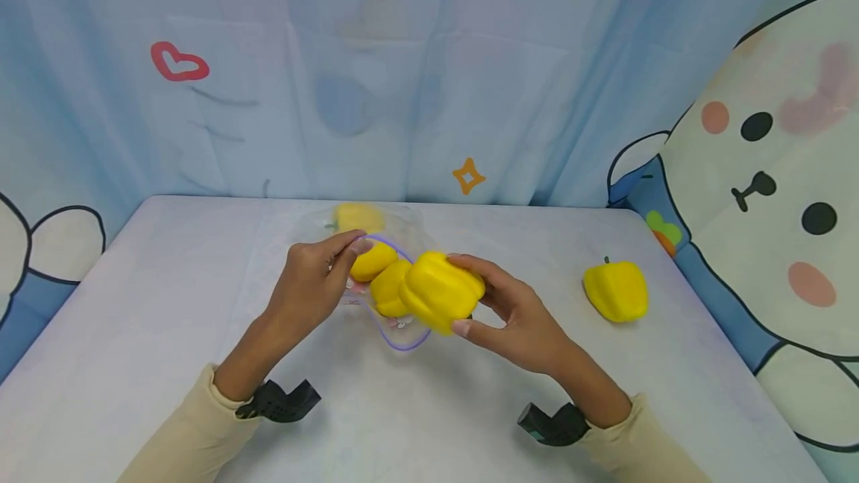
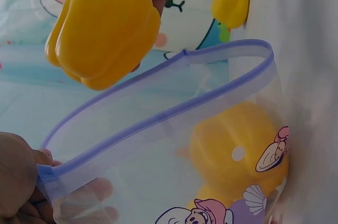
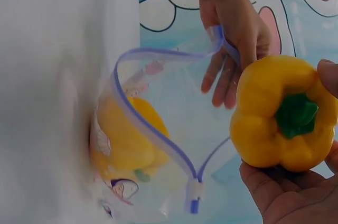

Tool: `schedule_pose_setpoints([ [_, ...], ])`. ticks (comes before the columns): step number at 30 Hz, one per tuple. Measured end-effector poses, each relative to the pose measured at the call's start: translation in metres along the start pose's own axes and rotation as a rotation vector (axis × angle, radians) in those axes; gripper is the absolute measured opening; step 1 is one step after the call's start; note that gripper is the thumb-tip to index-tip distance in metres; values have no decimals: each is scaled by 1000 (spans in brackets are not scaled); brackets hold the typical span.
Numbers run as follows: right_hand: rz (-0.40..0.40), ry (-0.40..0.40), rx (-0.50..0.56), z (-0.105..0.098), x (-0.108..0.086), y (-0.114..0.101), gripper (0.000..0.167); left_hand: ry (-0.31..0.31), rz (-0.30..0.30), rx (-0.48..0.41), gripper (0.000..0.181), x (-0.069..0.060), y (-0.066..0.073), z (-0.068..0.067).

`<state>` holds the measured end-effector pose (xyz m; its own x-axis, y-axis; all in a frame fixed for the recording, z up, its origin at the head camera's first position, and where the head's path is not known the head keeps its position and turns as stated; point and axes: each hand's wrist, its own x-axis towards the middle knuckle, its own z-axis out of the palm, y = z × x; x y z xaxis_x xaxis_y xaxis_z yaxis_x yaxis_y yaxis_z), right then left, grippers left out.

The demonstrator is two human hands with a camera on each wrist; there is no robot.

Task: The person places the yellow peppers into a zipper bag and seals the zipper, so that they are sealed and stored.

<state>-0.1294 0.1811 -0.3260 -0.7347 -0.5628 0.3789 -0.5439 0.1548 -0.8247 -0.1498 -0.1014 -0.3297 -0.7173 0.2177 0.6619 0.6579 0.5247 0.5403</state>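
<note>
My left hand (image 1: 314,276) pinches the purple-edged rim of a clear zip bag (image 2: 158,121), whose mouth gapes wide. Inside the bag sit several yellow bell peppers (image 1: 373,262), seen through printed plastic. In my right hand (image 1: 513,311) is another yellow bell pepper (image 1: 439,293), gripped between thumb and fingers above the bag's mouth. Its green stem (image 3: 297,114) faces the right wrist camera. The slider (image 3: 194,195) of the zip stands at one end of the rim, near the held pepper.
A single yellow bell pepper (image 1: 616,291) lies at the right on the white table (image 1: 168,304). A blue printed curtain (image 1: 416,95) hangs behind the table's far edge. Black wrist cameras (image 1: 285,402) sit on both forearms.
</note>
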Motion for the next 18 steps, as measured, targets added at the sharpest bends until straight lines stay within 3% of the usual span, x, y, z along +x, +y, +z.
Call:
schedule_pose_setpoints([
  [8,-25,-98,36,15,4,2,66,-3,-9,-3,24,0,0,0],
  [18,-21,-147,53,29,10,11,65,-8,-13,-3,25,-1,2,-1],
])
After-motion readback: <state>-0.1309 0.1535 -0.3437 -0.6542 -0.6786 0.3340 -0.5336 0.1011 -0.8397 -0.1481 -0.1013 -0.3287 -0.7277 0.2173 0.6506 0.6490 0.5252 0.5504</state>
